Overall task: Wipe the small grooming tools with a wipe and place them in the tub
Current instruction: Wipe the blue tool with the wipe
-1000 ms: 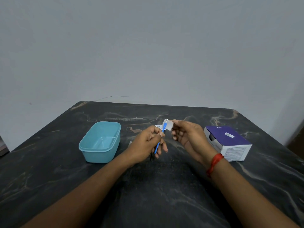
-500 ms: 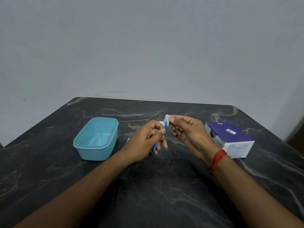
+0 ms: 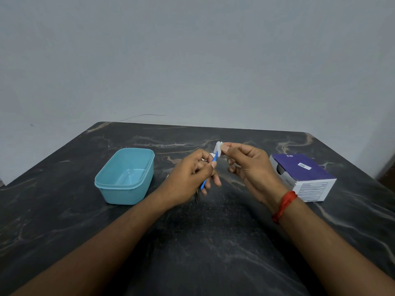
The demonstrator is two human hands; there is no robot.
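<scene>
The left hand [image 3: 190, 178] grips 1 slim blue tool [image 3: 204, 184] in curled fingers. Its long axis runs from 7 o'clock to 1 o'clock, and the far tip is inside the white wipe [image 3: 218, 146] pinched by the right hand [image 3: 250, 167]. At 9 o'clock, the teal tub [image 3: 126, 195] shows only its own floor. At 3 o'clock lies a purple box [image 3: 299, 167].

I'm looking at a dark veined table [image 3: 213, 242]. Open teal tub [image 3: 124, 194] is sitting on its left side, purple-and-white box [image 3: 303, 176] is lying on the right, well apart. Small metal piece [image 3: 196, 197] is lying between them, mostly hidden.
</scene>
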